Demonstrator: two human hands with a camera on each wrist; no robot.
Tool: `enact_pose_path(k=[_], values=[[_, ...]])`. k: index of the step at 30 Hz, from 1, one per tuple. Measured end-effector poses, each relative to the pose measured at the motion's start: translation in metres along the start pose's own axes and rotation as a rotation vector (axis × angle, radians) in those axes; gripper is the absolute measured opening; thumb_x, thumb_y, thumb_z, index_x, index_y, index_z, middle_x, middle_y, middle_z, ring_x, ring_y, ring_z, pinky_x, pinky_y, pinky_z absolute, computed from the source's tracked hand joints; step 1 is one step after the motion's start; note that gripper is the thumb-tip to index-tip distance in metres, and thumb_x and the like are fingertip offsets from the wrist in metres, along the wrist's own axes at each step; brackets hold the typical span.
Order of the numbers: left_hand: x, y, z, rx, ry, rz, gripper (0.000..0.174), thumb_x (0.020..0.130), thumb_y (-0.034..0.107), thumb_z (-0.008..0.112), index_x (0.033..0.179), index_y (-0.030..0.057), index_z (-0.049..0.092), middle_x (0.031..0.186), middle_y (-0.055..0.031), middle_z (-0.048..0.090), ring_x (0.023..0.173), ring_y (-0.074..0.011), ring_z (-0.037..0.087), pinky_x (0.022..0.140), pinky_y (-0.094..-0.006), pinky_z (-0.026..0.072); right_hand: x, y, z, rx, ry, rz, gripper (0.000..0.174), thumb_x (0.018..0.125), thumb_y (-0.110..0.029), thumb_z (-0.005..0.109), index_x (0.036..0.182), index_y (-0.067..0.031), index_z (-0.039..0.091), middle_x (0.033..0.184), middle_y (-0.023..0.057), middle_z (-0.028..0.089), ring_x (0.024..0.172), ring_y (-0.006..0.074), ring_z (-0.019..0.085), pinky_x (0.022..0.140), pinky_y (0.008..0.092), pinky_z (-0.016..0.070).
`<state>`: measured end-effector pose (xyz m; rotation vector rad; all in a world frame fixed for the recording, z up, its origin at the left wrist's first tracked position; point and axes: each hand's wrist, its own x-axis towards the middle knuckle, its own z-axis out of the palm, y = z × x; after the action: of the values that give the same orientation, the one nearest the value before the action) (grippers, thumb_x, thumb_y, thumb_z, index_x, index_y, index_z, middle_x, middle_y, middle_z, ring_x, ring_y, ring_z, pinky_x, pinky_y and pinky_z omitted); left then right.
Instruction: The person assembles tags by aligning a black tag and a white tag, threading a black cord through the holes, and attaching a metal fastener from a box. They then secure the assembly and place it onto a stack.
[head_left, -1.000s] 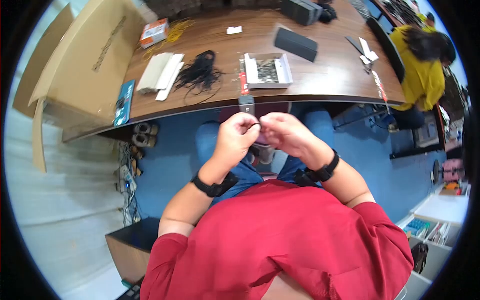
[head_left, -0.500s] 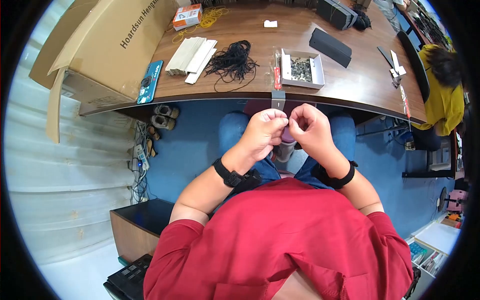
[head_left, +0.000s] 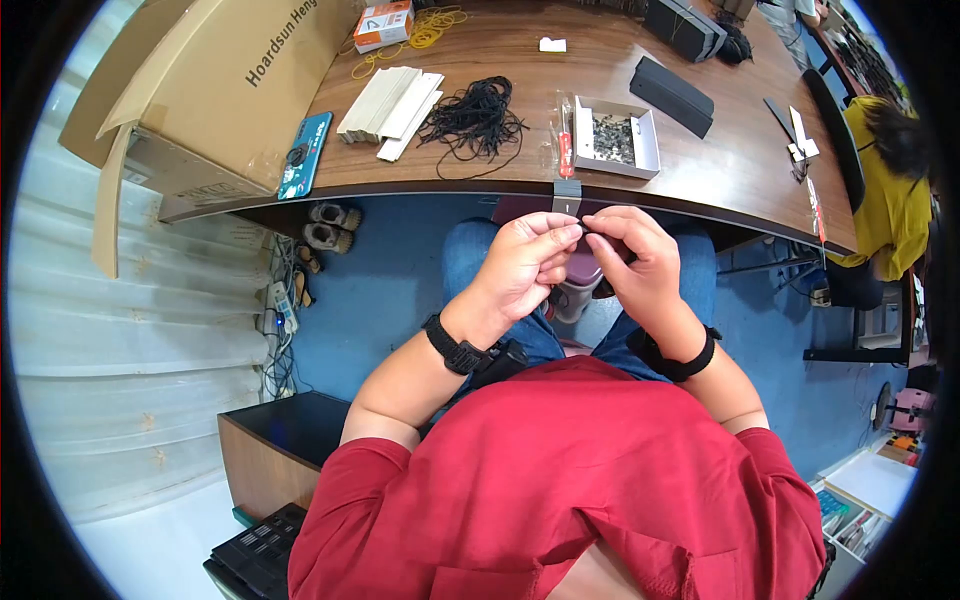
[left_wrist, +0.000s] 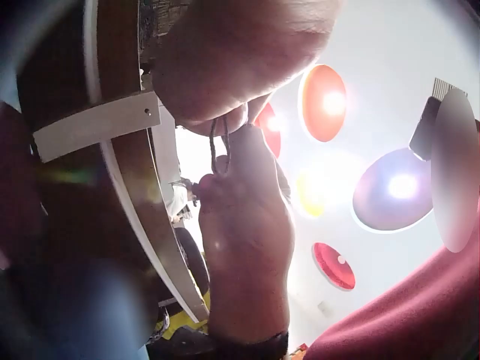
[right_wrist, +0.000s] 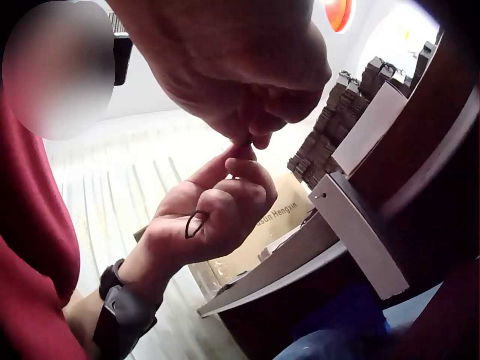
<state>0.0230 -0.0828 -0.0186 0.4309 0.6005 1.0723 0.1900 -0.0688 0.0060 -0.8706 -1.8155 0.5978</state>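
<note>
A thin dark cord (left_wrist: pixel 227 142) loops between the two hands in the left wrist view; in the right wrist view a small loop of the cord (right_wrist: pixel 193 225) lies against the left palm. The left hand (head_left: pixel 525 262) pinches the cord between thumb and curled fingers. Fingertip to fingertip with it, the right hand (head_left: pixel 640 262) pinches at the same spot, its thumb and index finger close together. What lies between the fingertips is mostly hidden. Just beyond the hands, a grey strip (head_left: pixel 567 197) with a small hole sticks out over the table's front edge.
On the table (head_left: pixel 500 180) are a white box of small dark parts (head_left: pixel 648 150), black cords (head_left: pixel 475 120), pale strips (head_left: pixel 385 105), a dark grey block (head_left: pixel 672 97) and a red-labelled packet (head_left: pixel 565 150). A large cardboard box (head_left: pixel 230 100) stands left. Another person (head_left: pixel 885 190) is at right.
The head view has shifted, so the table stands further right in it. The hands stay together at the fingertips; the right fingers have spread a little from their rounder curl.
</note>
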Motion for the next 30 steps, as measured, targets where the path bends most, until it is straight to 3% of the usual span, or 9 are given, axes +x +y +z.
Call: enact_pose_path(k=[5, 7, 11, 16, 19, 25, 28, 30], values=[[-0.001, -0.001, 0.003, 0.177, 0.086, 0.094, 0.008, 0.089, 0.005, 0.060, 0.096, 0.0016, 0.063, 0.077, -0.0011, 0.058, 0.054, -0.0014, 0.040, 0.044, -0.0169, 0.0289, 0.001, 0.009, 0.002, -0.079, -0.014, -0.115, 0.017, 0.071, 0.004, 0.072, 0.086, -0.0006, 0.065, 0.083, 0.0108, 0.064, 0.072, 0.0217, 0.063, 0.061, 0.0283, 0.0497], [-0.005, 0.000, 0.006, 0.353, 0.083, 0.179, 0.008, 0.088, 0.003, 0.060, 0.095, 0.0010, 0.064, 0.078, -0.0007, 0.058, 0.058, -0.0012, 0.043, 0.048, -0.0166, 0.0323, 0.001, 0.009, 0.000, -0.093, -0.032, -0.110, 0.016, 0.071, 0.003, 0.072, 0.084, -0.0010, 0.064, 0.080, 0.0117, 0.064, 0.072, 0.0252, 0.064, 0.061, 0.0304, 0.0508], [-0.001, -0.005, 0.004, 0.711, 0.096, 0.461, 0.007, 0.087, 0.001, 0.060, 0.092, -0.0008, 0.065, 0.079, 0.0008, 0.059, 0.064, -0.0022, 0.049, 0.057, -0.0170, 0.0396, 0.000, 0.006, -0.002, -0.124, -0.034, -0.124, 0.015, 0.070, 0.003, 0.072, 0.082, -0.0013, 0.063, 0.078, 0.0110, 0.063, 0.069, 0.0250, 0.063, 0.059, 0.0306, 0.0505], [-0.007, -0.002, 0.011, 0.738, 0.108, 0.390, 0.010, 0.087, 0.002, 0.062, 0.095, -0.0021, 0.067, 0.083, 0.0001, 0.064, 0.072, -0.0037, 0.055, 0.064, -0.0177, 0.0437, -0.003, 0.007, -0.004, -0.191, 0.009, -0.228, 0.015, 0.070, 0.003, 0.072, 0.081, -0.0020, 0.063, 0.076, 0.0104, 0.062, 0.066, 0.0249, 0.063, 0.057, 0.0306, 0.0504], [-0.007, -0.004, 0.014, 0.741, 0.103, 0.370, 0.013, 0.087, 0.003, 0.063, 0.098, -0.0019, 0.067, 0.085, -0.0012, 0.066, 0.073, -0.0037, 0.056, 0.064, -0.0176, 0.0446, -0.005, 0.009, -0.006, -0.163, 0.020, -0.199, 0.014, 0.071, 0.003, 0.071, 0.081, -0.0017, 0.063, 0.078, 0.0096, 0.062, 0.064, 0.0216, 0.061, 0.055, 0.0281, 0.0488], [-0.008, -0.009, 0.016, 0.712, 0.102, 0.410, 0.011, 0.086, 0.003, 0.065, 0.096, -0.0020, 0.067, 0.084, -0.0021, 0.067, 0.074, -0.0037, 0.056, 0.065, -0.0179, 0.0456, -0.015, 0.009, -0.012, 0.109, -0.020, 0.152, 0.007, 0.079, 0.003, 0.066, 0.083, -0.0011, 0.062, 0.080, 0.0022, 0.061, 0.063, 0.0071, 0.054, 0.054, 0.0193, 0.0416], [-0.008, -0.008, 0.019, 0.742, 0.100, 0.412, 0.010, 0.085, 0.002, 0.065, 0.095, -0.0020, 0.067, 0.084, -0.0025, 0.066, 0.074, -0.0038, 0.057, 0.064, -0.0184, 0.0456, -0.020, 0.014, -0.006, 0.476, 0.060, 0.373, 0.005, 0.083, 0.002, 0.065, 0.086, -0.0012, 0.063, 0.079, -0.0008, 0.060, 0.064, 0.0043, 0.052, 0.057, 0.0180, 0.0408], [-0.007, -0.007, 0.019, 0.756, 0.098, 0.402, 0.010, 0.085, 0.002, 0.065, 0.094, -0.0020, 0.067, 0.084, -0.0026, 0.066, 0.074, -0.0037, 0.057, 0.064, -0.0185, 0.0455, -0.022, 0.012, -0.008, 0.563, 0.045, 0.476, 0.003, 0.085, -0.001, 0.063, 0.088, -0.0010, 0.063, 0.079, -0.0008, 0.060, 0.063, 0.0039, 0.051, 0.057, 0.0179, 0.0404]])
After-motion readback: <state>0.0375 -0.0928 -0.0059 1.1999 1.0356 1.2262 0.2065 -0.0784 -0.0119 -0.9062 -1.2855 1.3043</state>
